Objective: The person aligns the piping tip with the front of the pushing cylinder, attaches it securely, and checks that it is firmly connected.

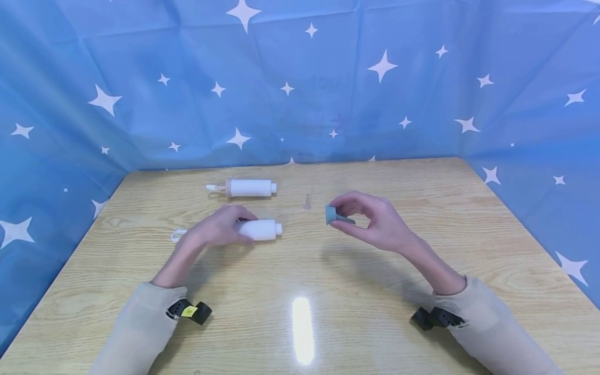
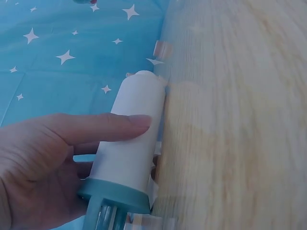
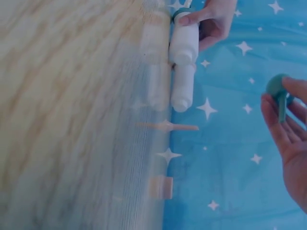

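Note:
My left hand [image 1: 225, 226] grips a white plunger tube [image 1: 261, 230] that lies on its side, its capped end pointing right. The thumb lies across the barrel, just ahead of a teal collar [image 2: 115, 195]; a looped handle end [image 1: 177, 236] shows left of the wrist. Above the table to the right, my right hand [image 1: 370, 221] pinches a teal funnel-shaped nozzle [image 1: 330, 214] between thumb and fingers, its narrow stem [image 3: 282, 109] leading back toward the palm. Behind the left hand lies a second white plunger tube [image 1: 250, 188] with a pinkish collar.
A small pinkish pointed nozzle [image 1: 307, 202] stands on the wooden table [image 1: 253, 297] between the two hands, toward the back. Blue cloth [image 1: 300, 88] with white stars hangs behind and along the sides of the table.

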A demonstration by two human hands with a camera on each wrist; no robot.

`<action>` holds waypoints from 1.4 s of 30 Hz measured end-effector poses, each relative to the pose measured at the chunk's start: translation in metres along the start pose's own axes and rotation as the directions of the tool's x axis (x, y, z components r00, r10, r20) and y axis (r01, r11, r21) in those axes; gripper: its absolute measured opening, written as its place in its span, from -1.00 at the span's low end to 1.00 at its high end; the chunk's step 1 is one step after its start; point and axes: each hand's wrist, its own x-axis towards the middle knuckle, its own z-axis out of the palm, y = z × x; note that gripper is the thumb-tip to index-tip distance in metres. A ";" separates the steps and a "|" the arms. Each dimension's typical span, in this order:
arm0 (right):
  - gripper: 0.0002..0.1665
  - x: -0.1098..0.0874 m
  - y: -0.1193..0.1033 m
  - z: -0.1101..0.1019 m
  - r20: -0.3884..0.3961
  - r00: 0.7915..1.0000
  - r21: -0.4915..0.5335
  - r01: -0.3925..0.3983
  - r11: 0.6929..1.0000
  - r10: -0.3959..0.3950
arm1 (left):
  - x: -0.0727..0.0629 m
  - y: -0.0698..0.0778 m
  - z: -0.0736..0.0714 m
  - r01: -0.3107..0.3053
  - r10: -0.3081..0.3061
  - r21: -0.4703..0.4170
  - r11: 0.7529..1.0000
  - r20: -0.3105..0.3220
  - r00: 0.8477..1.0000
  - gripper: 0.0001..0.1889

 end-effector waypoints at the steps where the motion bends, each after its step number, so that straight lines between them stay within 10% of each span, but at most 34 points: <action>1: -0.52 0.000 0.000 0.000 0.000 1.000 0.000 0.000 1.000 0.000 | 0.000 0.000 0.000 0.000 0.000 -0.004 1.000 -0.003 1.000 -0.52; 13: -0.55 0.000 0.007 -0.004 -0.008 1.000 0.058 -0.015 0.998 0.016 | 0.002 0.003 0.000 -0.071 0.066 -0.042 0.997 -0.113 0.991 -0.52; 29: -0.50 0.003 -0.002 -0.008 -0.013 0.999 0.043 0.036 0.998 -0.035 | -0.002 0.040 0.000 -0.252 0.237 -0.019 0.967 -0.284 0.929 -0.45; 42: -0.45 0.004 -0.010 -0.002 -0.001 0.997 -0.034 0.072 0.997 -0.072 | -0.012 0.070 0.001 -0.307 0.292 -0.006 0.952 -0.295 0.910 -0.42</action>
